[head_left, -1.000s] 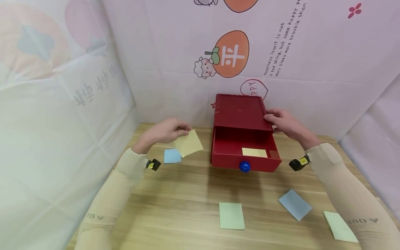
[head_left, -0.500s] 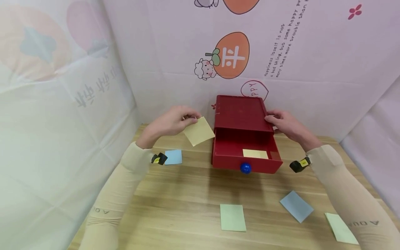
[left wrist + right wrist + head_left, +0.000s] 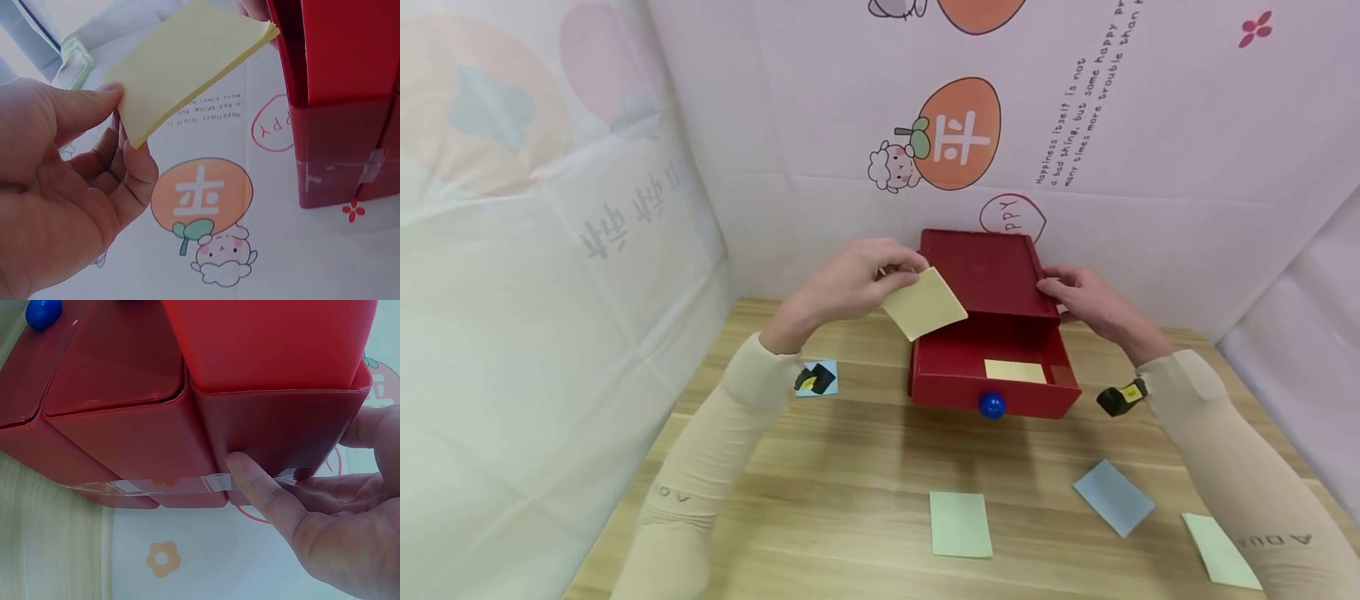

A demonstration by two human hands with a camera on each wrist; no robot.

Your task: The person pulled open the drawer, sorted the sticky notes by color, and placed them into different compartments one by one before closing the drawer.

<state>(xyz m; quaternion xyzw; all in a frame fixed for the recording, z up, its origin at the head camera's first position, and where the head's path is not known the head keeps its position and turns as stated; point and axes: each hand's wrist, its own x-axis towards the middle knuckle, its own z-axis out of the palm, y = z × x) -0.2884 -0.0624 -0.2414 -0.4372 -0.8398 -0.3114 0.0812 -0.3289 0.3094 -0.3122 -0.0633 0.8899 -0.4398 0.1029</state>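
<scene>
My left hand (image 3: 865,287) pinches a pad of pale yellow sticky notes (image 3: 927,307) between thumb and fingers. Layered edges of the pad (image 3: 187,69) show in the left wrist view. It hangs tilted, overlapping the left front of a red drawer box (image 3: 981,271) in the head view. The box's top drawer (image 3: 958,387) is pulled out, and another yellow sticky note (image 3: 1015,371) lies inside at the right. My right hand (image 3: 1090,302) grips the box's upper right edge. In the right wrist view one finger (image 3: 259,484) presses the side, with the thumb (image 3: 369,425) at the top.
A blue knob (image 3: 992,406) juts from the drawer front. On the wooden table (image 3: 820,500) lie a light blue note (image 3: 831,387) under my left wrist, a green note (image 3: 960,525), a grey-blue note (image 3: 1114,497) and another green note (image 3: 1221,552). Printed cloth walls (image 3: 820,150) enclose the table.
My left hand has carried the yellow sticky notes up and to the right, from over the table to the front of the drawer box. The right hand keeps its place on the box.
</scene>
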